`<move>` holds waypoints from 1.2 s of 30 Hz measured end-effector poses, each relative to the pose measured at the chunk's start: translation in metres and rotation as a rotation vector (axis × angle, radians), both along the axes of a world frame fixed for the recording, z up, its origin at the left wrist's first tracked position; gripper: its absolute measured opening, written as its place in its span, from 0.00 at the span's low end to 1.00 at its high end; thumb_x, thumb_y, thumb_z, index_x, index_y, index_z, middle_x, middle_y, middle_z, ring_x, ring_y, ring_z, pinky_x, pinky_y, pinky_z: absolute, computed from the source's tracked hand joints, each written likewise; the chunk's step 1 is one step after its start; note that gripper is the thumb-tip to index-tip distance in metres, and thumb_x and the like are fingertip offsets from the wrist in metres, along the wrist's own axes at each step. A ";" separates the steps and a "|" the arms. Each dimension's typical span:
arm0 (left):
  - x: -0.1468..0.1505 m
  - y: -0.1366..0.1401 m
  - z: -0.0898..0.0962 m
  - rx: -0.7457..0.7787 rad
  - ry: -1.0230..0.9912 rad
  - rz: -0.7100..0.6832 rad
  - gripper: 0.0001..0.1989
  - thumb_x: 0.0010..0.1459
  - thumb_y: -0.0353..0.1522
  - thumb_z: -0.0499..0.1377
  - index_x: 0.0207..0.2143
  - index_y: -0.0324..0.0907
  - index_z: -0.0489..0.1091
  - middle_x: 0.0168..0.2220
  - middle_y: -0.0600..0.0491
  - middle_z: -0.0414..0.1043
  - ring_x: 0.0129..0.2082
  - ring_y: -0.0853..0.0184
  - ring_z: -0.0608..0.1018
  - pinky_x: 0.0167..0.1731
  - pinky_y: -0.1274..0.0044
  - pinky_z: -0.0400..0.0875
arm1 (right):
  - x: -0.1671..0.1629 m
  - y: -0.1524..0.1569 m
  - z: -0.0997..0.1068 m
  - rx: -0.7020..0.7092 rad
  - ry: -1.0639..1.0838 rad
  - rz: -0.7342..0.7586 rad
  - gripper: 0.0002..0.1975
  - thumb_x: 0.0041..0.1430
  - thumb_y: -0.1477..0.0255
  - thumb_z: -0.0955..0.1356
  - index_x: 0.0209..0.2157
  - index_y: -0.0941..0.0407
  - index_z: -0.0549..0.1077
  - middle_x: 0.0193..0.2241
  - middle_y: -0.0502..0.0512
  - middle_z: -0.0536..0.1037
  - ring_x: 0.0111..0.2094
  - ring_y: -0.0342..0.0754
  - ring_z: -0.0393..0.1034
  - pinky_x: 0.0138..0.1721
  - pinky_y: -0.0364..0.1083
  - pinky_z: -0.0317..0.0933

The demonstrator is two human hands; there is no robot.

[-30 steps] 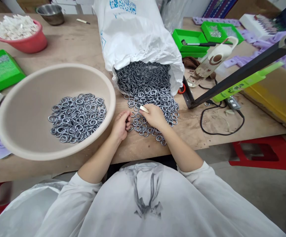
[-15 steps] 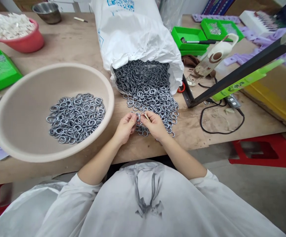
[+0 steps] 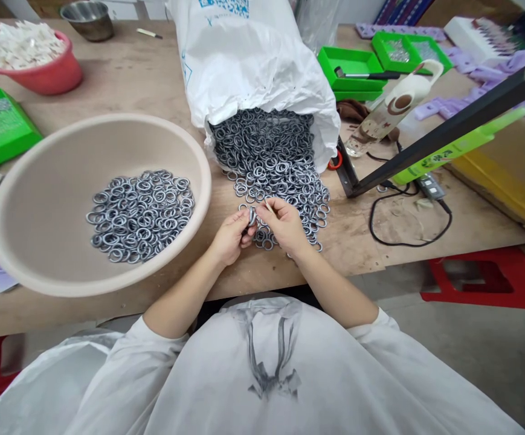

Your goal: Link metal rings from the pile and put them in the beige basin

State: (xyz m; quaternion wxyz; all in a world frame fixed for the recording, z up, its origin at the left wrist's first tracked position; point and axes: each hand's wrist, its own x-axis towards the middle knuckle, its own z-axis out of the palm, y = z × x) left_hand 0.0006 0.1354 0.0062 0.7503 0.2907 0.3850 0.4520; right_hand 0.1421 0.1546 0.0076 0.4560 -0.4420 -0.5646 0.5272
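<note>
Between the fingertips of my left hand [image 3: 231, 237] is a grey ring [image 3: 252, 215], held tilted on its edge. My right hand [image 3: 286, 226] pinches a thin, pale stick [image 3: 269, 206]; its fingertips are close beside the ring. Whether the stick's tip touches the ring I cannot tell. Beneath and beyond both hands lies a heap of similar rings [image 3: 284, 181], spilling out of a white sack [image 3: 253, 66] that lies with its mouth facing me. At left, a wide beige basin [image 3: 45, 241] holds a pile of such rings [image 3: 142, 214].
A pink bowl [image 3: 58, 75] of white pieces and a metal bowl [image 3: 89, 21] stand at the back left. A green tray [image 3: 22, 136] is at far left. To the right are a slanted black bar [image 3: 434, 130], a bottle [image 3: 382, 121], a cable [image 3: 380, 238] and green trays [image 3: 350, 60].
The ring in my left hand has turned more edge-on. My right hand has shifted slightly up around the stick. The camera view has moved a little.
</note>
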 end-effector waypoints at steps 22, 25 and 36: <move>0.002 -0.004 -0.001 -0.009 -0.040 -0.069 0.26 0.47 0.47 0.69 0.28 0.41 0.58 0.18 0.64 0.56 0.14 0.80 0.55 0.14 0.86 0.47 | 0.024 -0.001 0.013 0.384 -0.703 -0.008 0.24 0.66 0.53 0.61 0.23 0.55 0.67 0.21 0.48 0.66 0.25 0.43 0.58 0.29 0.44 0.48; 0.001 -0.002 -0.005 -0.008 -0.023 -0.040 0.24 0.47 0.45 0.69 0.28 0.41 0.59 0.18 0.63 0.57 0.14 0.80 0.56 0.14 0.86 0.46 | 0.020 -0.009 0.020 0.454 -0.783 0.060 0.23 0.66 0.54 0.62 0.23 0.55 0.68 0.23 0.50 0.69 0.26 0.43 0.59 0.29 0.44 0.47; 0.002 -0.004 0.000 0.013 -0.042 -0.096 0.25 0.47 0.46 0.70 0.27 0.41 0.60 0.18 0.63 0.57 0.14 0.80 0.56 0.13 0.86 0.50 | 0.029 0.015 0.016 0.249 -0.958 -0.036 0.25 0.67 0.53 0.60 0.24 0.55 0.71 0.22 0.50 0.71 0.26 0.44 0.62 0.29 0.45 0.45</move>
